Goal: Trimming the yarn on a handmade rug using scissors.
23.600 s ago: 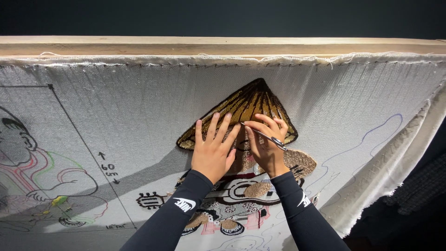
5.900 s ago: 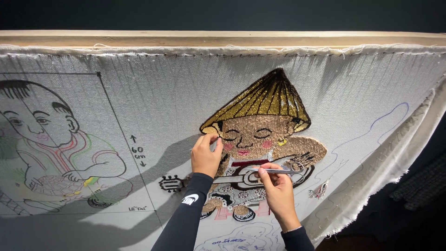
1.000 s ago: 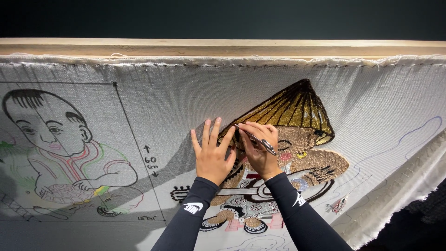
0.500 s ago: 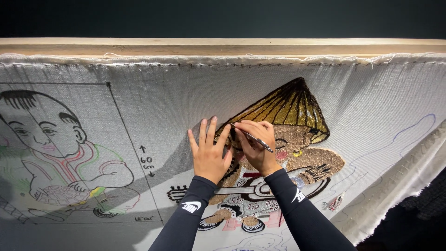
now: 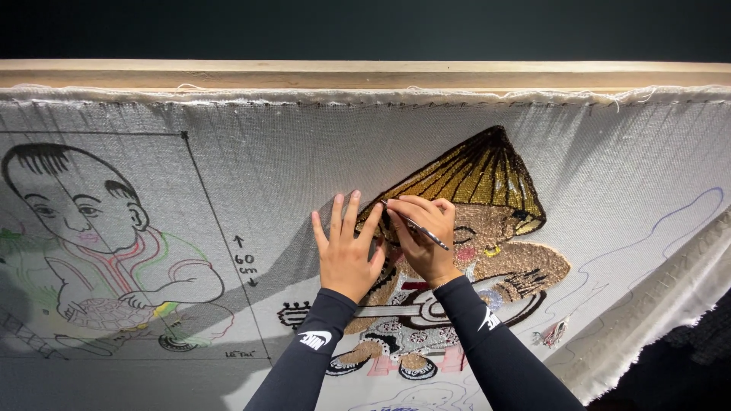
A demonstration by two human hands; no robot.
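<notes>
Left hand (image 5: 346,251) flat on white canvas (image 5: 320,152), fingers spread, grasping nothing, just left of conical hat (image 5: 476,179) brim. Right hand (image 5: 422,240) clenched round thin metal needle tool (image 5: 417,230), tip at lower left edge of hat, hands touching or nearly so. Canvas stretched on wooden frame bar (image 5: 365,74) along top edge. Beaded figure (image 5: 464,293) below hat, mid-canvas toward right. Outline drawing of child (image 5: 91,228) near left edge, well apart from hands. Loose cloth strip (image 5: 655,304) hangs at right edge. Both sleeves dark.
</notes>
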